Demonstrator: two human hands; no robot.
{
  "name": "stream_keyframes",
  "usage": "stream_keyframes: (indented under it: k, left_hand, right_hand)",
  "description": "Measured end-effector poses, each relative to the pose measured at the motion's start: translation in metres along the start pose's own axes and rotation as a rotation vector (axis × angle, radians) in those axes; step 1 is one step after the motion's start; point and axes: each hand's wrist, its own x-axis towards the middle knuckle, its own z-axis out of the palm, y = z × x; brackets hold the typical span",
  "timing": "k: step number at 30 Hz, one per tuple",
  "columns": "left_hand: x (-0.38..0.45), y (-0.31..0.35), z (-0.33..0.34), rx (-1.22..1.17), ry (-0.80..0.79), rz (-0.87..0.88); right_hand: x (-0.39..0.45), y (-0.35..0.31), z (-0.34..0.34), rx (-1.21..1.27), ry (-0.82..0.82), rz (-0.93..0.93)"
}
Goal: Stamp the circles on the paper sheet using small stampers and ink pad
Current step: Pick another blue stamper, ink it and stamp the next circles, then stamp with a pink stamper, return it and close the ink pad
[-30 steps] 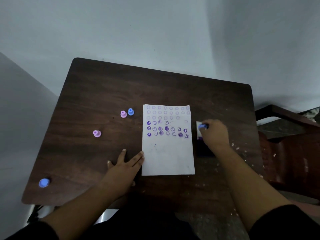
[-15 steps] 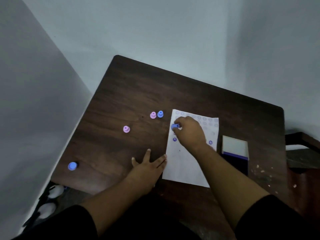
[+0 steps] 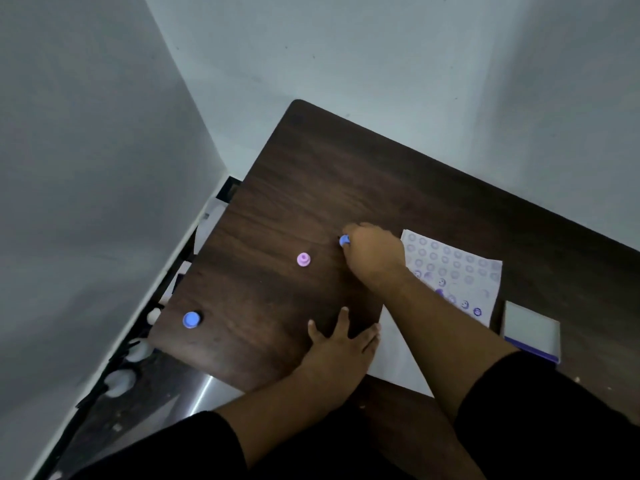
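The white paper sheet (image 3: 453,271) with rows of printed circles, some stamped purple, lies on the dark wooden table (image 3: 311,188). My right hand (image 3: 372,254) has reached left, off the sheet, its fingers closed on a small blue stamper (image 3: 344,240) just above the tabletop. My left hand (image 3: 341,344) lies flat with fingers spread beside the sheet's left edge. A pink stamper (image 3: 303,259) stands left of my right hand. Another blue stamper (image 3: 191,319) sits near the table's front left corner. The ink pad (image 3: 531,332) is right of the sheet.
Grey walls (image 3: 104,168) close in on the left and behind the table. Small pale objects (image 3: 119,382) lie on the floor in the narrow gap beside the table's left edge. My right forearm (image 3: 433,320) crosses the sheet's lower half.
My right hand went from the ink pad to the sheet, then left off the paper, still holding the blue stamper. The camera swung left. My left hand stayed put.
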Motion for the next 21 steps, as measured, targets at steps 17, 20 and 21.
stream_keyframes:
  k: [17,20,21]
  left_hand:
    - [0.003,0.001,0.015,-0.045,0.128,-0.016]
    - [0.004,0.001,0.020,-0.067,0.131,-0.035]
    - [0.004,0.001,0.021,-0.066,0.121,-0.042]
  right_hand:
    - [-0.004,-0.050,0.000,0.120,-0.081,-0.186]
    - [-0.006,-0.061,0.009,0.114,-0.151,-0.268]
    - [-0.007,-0.063,0.011,0.101,-0.159,-0.273]
